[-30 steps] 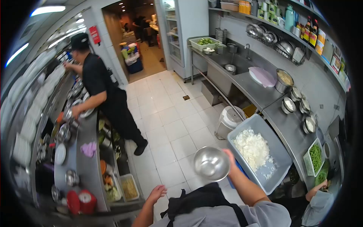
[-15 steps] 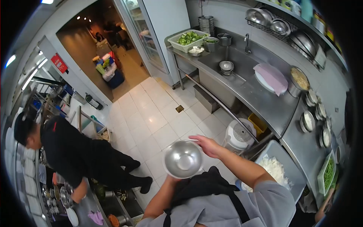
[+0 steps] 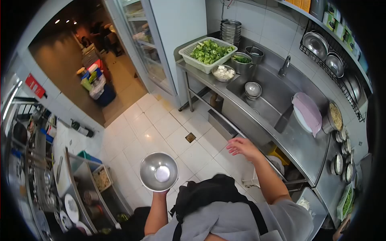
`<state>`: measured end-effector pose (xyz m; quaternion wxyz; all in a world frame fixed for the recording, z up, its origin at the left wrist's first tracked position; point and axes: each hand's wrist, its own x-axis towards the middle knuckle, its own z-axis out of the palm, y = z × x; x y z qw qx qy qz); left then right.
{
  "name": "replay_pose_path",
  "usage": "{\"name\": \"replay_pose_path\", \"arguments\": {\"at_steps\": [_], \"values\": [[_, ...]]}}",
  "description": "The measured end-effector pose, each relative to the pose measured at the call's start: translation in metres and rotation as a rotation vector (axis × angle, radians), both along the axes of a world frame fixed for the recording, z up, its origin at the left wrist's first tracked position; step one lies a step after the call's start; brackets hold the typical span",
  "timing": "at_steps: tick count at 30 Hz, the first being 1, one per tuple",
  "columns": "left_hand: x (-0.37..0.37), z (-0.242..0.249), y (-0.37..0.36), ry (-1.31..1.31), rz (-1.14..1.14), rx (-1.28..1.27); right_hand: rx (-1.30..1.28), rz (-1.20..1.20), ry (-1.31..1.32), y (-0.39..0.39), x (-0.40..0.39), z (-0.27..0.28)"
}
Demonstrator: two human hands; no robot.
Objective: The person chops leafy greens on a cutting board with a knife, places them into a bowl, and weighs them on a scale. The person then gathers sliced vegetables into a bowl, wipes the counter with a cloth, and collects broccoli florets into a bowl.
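My left hand (image 3: 161, 192) holds up an empty steel bowl (image 3: 159, 172) from beneath; most of its fingers are hidden under the bowl. To the right, my right hand (image 3: 242, 148) is in the air in front of the steel counter (image 3: 263, 116), with its fingers apart and nothing in them. Small nested steel bowls (image 3: 253, 90) sit in the sink (image 3: 271, 86). At the counter's far end are a basket of chopped greens (image 3: 209, 52), a bowl of white cubes (image 3: 223, 73) and a pot with greens (image 3: 241, 60).
A co-worker's dark clothing (image 3: 136, 225) shows at the bottom left, beside shelving with a container (image 3: 102, 179). A pink cloth (image 3: 307, 108) lies over a white round item on the right counter. A tub of white powder (image 3: 303, 203) stands at lower right. A doorway opens at upper left.
The bowl in my left hand has moved left. My right hand has come away from the bowl, toward the counter. The view has shifted, and the co-worker is now mostly out of it.
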<state>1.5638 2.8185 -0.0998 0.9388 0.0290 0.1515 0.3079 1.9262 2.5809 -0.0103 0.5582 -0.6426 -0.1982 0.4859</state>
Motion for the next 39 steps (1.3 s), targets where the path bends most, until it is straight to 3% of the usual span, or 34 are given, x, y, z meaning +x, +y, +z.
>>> {"name": "replay_pose_path", "arguments": {"at_steps": [1, 3, 4, 10, 15, 20, 25, 30, 33, 34, 36, 39], "values": [[0.027, 0.011, 0.026, -0.039, -0.056, -0.05, -0.01, -0.024, 0.012, 0.008, 0.016, 0.005], [0.083, 0.065, 0.068, 0.048, -0.16, 0.137, 0.02, -0.181, -0.076, 0.021, 0.046, 0.011], [0.11, 0.069, 0.096, 0.011, -0.218, 0.167, 0.014, -0.203, -0.066, 0.027, 0.062, 0.013], [0.226, 0.043, 0.208, 0.014, -0.225, 0.289, -0.005, -0.386, -0.146, 0.102, 0.194, 0.013], [0.294, 0.065, 0.242, 0.078, -0.14, 0.253, 0.141, -0.33, -0.359, 0.227, 0.321, 0.033], [0.312, 0.017, 0.304, 0.105, -0.154, 0.134, 0.196, -0.27, -0.816, 0.38, 0.433, 0.035], [0.357, 0.009, 0.375, 0.114, -0.256, 0.123, -0.134, -0.106, -0.985, 0.481, 0.532, -0.009], [0.418, 0.006, 0.466, 0.065, -0.451, 0.107, -0.47, 0.165, -0.995, 0.524, 0.544, -0.042], [0.454, 0.011, 0.514, 0.035, -0.565, 0.096, -0.702, 0.222, -1.114, 0.538, 0.52, -0.018], [0.465, 0.012, 0.526, 0.029, -0.599, 0.094, -0.721, 0.216, -1.095, 0.543, 0.513, -0.013], [0.484, 0.003, 0.545, 0.041, -0.653, 0.089, -0.473, 0.162, -1.102, 0.553, 0.497, -0.01], [0.507, -0.007, 0.564, 0.094, -0.701, 0.008, -0.426, 0.246, -1.131, 0.562, 0.478, -0.037]]}}
